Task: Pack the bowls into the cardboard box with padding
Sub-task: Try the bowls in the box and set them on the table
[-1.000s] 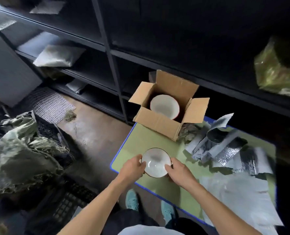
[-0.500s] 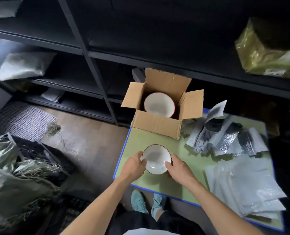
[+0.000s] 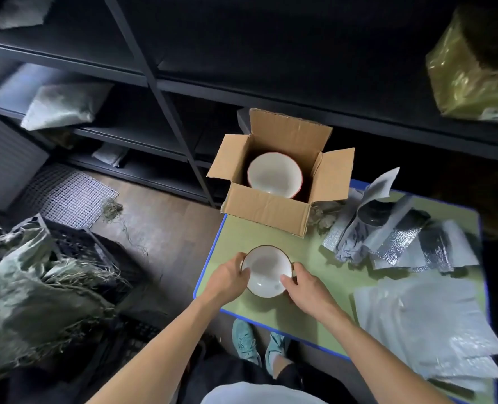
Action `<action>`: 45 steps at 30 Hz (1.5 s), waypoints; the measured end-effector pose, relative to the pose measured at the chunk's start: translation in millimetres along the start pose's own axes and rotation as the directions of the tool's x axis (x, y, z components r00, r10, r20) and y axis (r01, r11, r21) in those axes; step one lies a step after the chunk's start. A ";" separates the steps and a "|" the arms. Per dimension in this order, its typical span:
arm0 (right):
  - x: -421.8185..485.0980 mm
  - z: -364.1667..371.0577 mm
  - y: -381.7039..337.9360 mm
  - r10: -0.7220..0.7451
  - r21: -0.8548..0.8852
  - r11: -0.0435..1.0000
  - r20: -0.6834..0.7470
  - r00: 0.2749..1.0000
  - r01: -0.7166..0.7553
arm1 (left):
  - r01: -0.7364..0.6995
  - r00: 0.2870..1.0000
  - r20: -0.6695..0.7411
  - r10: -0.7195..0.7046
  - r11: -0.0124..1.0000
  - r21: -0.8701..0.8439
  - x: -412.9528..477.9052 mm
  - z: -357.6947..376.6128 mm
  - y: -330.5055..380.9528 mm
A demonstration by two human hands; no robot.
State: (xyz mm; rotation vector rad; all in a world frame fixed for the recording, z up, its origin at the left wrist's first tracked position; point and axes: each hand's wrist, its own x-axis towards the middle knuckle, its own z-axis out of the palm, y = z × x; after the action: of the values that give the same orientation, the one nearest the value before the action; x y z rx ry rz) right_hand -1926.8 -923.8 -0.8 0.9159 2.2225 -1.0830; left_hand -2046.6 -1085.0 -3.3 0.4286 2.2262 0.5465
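A white bowl with a dark brown rim [image 3: 266, 268] is held just above the green table [image 3: 315, 258], near its front left corner. My left hand [image 3: 227, 279] grips its left side and my right hand [image 3: 306, 287] grips its right side, thumb on the rim. Beyond it stands an open cardboard box [image 3: 274, 209] with all flaps spread. Inside the box lies a larger white bowl with a red rim [image 3: 274, 176], tilted toward me. Silver and white padding sheets [image 3: 422, 325] lie flat at the right.
Crumpled foil padding and grey paper [image 3: 393, 237] pile up right of the box, around a dark round object [image 3: 373, 214]. Dark metal shelving [image 3: 160, 83] runs behind the table. A crate with green sacks and straw [image 3: 37, 287] sits on the floor at left.
Both hands keep hold of the brown-rimmed bowl, which stays at the same spot on the table. The view has shifted between frames; the box and padding have not moved.
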 end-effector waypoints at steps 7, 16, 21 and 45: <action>1.5 -14.6 1.3 -0.117 -0.140 0.984 -0.011 0.993 0.114 | -0.042 0.995 -0.093 0.047 0.997 0.059 -6.3 0.8 5.7; -16.1 -33.3 -5.2 -0.299 -0.353 0.902 -0.099 0.949 0.248 | -0.181 0.935 -0.275 0.221 0.970 0.165 -23.4 -24.3 14.1; -35.3 -58.8 -20.1 -0.318 -0.385 0.891 -0.152 0.936 0.240 | -0.365 0.822 -0.365 0.437 0.897 0.250 -24.6 -61.4 34.6; 49.9 -132.2 -134.1 -0.171 -0.480 0.874 -0.443 0.880 -0.072 | -0.342 0.763 -0.353 0.541 0.802 0.491 62.6 -129.4 86.5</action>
State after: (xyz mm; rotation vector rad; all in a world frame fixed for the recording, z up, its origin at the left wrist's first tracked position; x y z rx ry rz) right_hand -2078.0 -859.6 104.0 0.9649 2.7462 -0.2764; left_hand -2174.1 -1014.0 79.4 1.1906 2.7390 0.4720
